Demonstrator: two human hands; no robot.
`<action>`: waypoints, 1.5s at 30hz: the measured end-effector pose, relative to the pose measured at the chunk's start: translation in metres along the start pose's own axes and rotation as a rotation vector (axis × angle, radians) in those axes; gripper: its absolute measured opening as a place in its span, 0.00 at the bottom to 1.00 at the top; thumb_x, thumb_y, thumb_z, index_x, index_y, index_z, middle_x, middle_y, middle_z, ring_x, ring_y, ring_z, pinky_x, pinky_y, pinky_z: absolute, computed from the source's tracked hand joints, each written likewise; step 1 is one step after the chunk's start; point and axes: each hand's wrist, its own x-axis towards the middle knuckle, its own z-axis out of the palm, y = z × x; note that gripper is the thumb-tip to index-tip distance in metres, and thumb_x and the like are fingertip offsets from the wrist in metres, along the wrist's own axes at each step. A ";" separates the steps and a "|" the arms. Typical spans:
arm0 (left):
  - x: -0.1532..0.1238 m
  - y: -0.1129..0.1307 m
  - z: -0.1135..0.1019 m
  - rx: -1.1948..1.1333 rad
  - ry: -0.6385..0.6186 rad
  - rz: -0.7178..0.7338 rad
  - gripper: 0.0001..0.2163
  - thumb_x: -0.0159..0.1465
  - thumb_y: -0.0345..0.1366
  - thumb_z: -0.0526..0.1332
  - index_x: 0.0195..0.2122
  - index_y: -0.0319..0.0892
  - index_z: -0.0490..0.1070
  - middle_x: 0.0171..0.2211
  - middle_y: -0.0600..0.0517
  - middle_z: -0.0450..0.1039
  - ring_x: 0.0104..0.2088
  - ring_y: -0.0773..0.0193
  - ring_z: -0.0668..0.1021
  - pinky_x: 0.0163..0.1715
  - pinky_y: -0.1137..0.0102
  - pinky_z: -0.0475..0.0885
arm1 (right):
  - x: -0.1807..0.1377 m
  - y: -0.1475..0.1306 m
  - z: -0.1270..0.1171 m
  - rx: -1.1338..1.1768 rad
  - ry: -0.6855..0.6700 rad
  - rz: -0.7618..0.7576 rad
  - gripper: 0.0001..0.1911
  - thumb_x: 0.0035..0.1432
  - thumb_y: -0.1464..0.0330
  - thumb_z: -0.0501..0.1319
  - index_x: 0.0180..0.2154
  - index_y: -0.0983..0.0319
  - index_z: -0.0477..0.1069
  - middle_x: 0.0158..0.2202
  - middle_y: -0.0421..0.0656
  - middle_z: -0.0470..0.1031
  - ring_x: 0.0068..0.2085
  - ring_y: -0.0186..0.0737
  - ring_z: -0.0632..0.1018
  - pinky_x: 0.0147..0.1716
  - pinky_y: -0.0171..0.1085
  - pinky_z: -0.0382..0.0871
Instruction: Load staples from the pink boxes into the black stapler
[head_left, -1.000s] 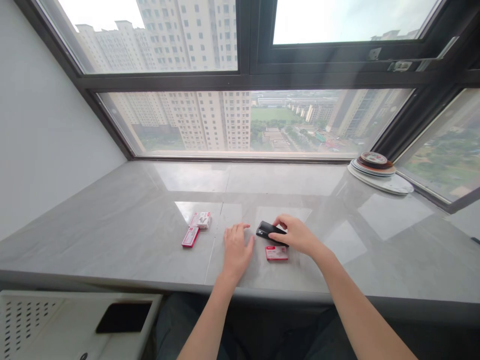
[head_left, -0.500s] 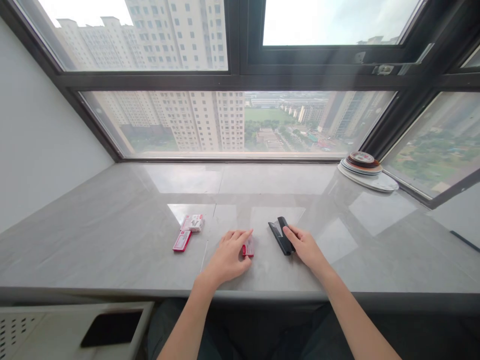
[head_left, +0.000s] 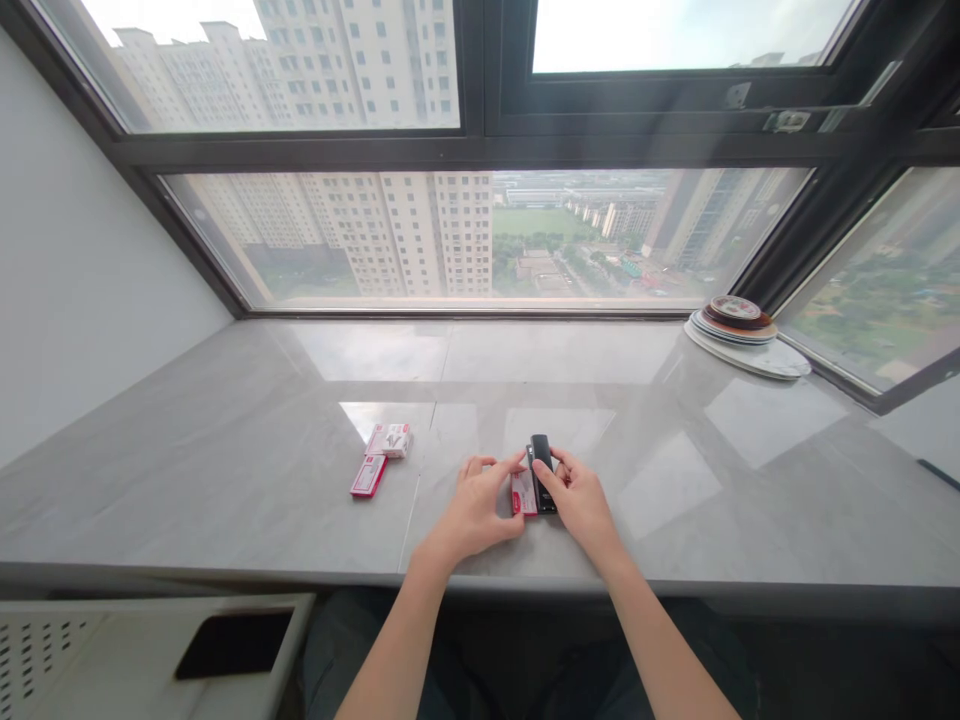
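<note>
Grey, glossy stone forms a counter (head_left: pixel 202 460) beneath a window. On it, between two hands, a black stapler (head_left: pixel 543 482) stands lengthwise just beside a small red-and-white box (head_left: pixel 524 493). The left hand (head_left: pixel 472 512) holds the box end to end between forefinger and thumb; the right hand (head_left: pixel 589 508) grips the stapler. Lining them up seems nearly done; neither is released yet. Three more small boxes (head_left: pixel 368 477) lie grouped to the left, untouched.

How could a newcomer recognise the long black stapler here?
Below the dark window frame lies a glossy grey ledge. Near its front edge, the right hand holds the long black stapler beside a small red and white box. Unlike that box, it is black.
</note>
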 end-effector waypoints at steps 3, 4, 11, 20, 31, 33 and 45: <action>0.003 0.005 0.003 -0.017 -0.008 0.014 0.42 0.56 0.31 0.66 0.70 0.66 0.56 0.60 0.57 0.71 0.61 0.51 0.68 0.66 0.55 0.61 | -0.003 0.004 -0.004 0.030 -0.001 0.017 0.37 0.59 0.44 0.64 0.57 0.65 0.74 0.24 0.34 0.59 0.26 0.36 0.64 0.27 0.35 0.61; 0.004 0.007 0.003 -0.025 -0.003 0.020 0.42 0.56 0.31 0.67 0.70 0.65 0.57 0.61 0.57 0.71 0.61 0.51 0.68 0.65 0.55 0.62 | -0.004 0.004 -0.005 0.035 0.007 0.019 0.37 0.59 0.44 0.64 0.58 0.65 0.74 0.24 0.34 0.60 0.26 0.36 0.64 0.27 0.35 0.62; -0.025 -0.022 -0.028 0.107 0.515 -0.271 0.16 0.68 0.45 0.59 0.55 0.51 0.72 0.51 0.46 0.73 0.53 0.50 0.73 0.54 0.57 0.69 | -0.010 -0.003 -0.002 0.021 0.078 0.017 0.35 0.59 0.46 0.65 0.57 0.64 0.75 0.24 0.33 0.58 0.26 0.36 0.64 0.29 0.35 0.62; -0.081 -0.097 -0.089 0.299 0.439 -0.651 0.25 0.66 0.52 0.57 0.62 0.52 0.67 0.36 0.54 0.75 0.37 0.56 0.78 0.42 0.64 0.68 | -0.012 -0.006 -0.002 -0.014 0.081 0.011 0.33 0.59 0.46 0.65 0.55 0.64 0.75 0.22 0.32 0.58 0.26 0.36 0.64 0.32 0.36 0.64; -0.035 -0.038 -0.066 0.072 0.052 -0.255 0.28 0.58 0.46 0.68 0.60 0.52 0.69 0.49 0.50 0.72 0.50 0.54 0.76 0.49 0.63 0.71 | -0.015 -0.005 -0.001 -0.037 0.084 -0.021 0.32 0.60 0.45 0.63 0.53 0.63 0.76 0.22 0.33 0.58 0.25 0.37 0.64 0.30 0.36 0.62; -0.019 -0.025 -0.054 -0.006 0.012 -0.139 0.28 0.58 0.42 0.67 0.61 0.54 0.69 0.53 0.49 0.69 0.54 0.54 0.74 0.55 0.62 0.71 | -0.014 -0.004 -0.002 -0.039 0.087 -0.028 0.33 0.59 0.44 0.64 0.53 0.64 0.76 0.21 0.33 0.59 0.25 0.37 0.65 0.30 0.36 0.62; 0.017 0.004 -0.006 -0.007 -0.080 0.096 0.27 0.55 0.46 0.73 0.56 0.56 0.71 0.51 0.52 0.73 0.52 0.52 0.74 0.55 0.58 0.69 | -0.012 -0.003 -0.007 0.013 0.020 -0.018 0.36 0.58 0.43 0.64 0.54 0.65 0.76 0.23 0.34 0.60 0.26 0.36 0.65 0.27 0.36 0.61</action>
